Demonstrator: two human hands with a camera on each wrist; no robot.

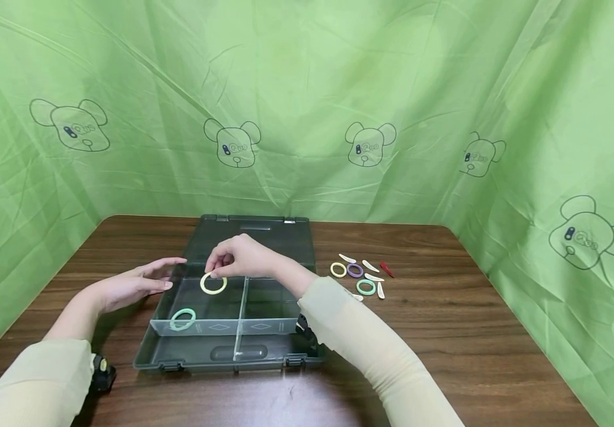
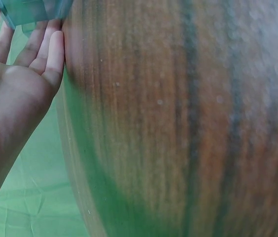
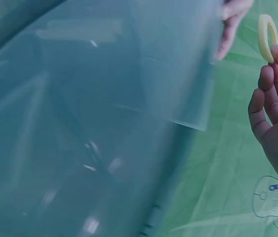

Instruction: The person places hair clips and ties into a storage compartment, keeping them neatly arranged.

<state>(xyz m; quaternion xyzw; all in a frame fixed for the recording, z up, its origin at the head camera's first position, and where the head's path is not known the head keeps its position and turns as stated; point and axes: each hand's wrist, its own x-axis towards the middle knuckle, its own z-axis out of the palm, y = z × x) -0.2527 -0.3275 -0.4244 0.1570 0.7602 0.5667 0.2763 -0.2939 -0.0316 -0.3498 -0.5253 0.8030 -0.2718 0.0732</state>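
Note:
Between thumb and fingertips, my right hand [image 1: 242, 256] pinches a pale yellow hair tie [image 1: 213, 284] above the back left compartment of a dark see-through organizer box [image 1: 162, 359]. In the right wrist view the yellow ring [image 3: 264, 39] stands up from the pinching fingers. A mint green hair tie [image 1: 183, 319] is in the box near the front divider of that compartment. My left hand [image 1: 133, 286] rests along the box's left side with fingers extended, and in the left wrist view its fingers reach up to the box's edge [image 2: 33, 12].
The box's lid [image 1: 253, 237] lies opened back. Right of the box are yellow [image 1: 338, 270], purple [image 1: 355, 270] and green hair ties [image 1: 366, 287], several white hair clips [image 1: 370, 265] and a red clip [image 1: 387, 269]. A green curtain [image 1: 307, 178] encloses the wooden table [image 1: 445, 332].

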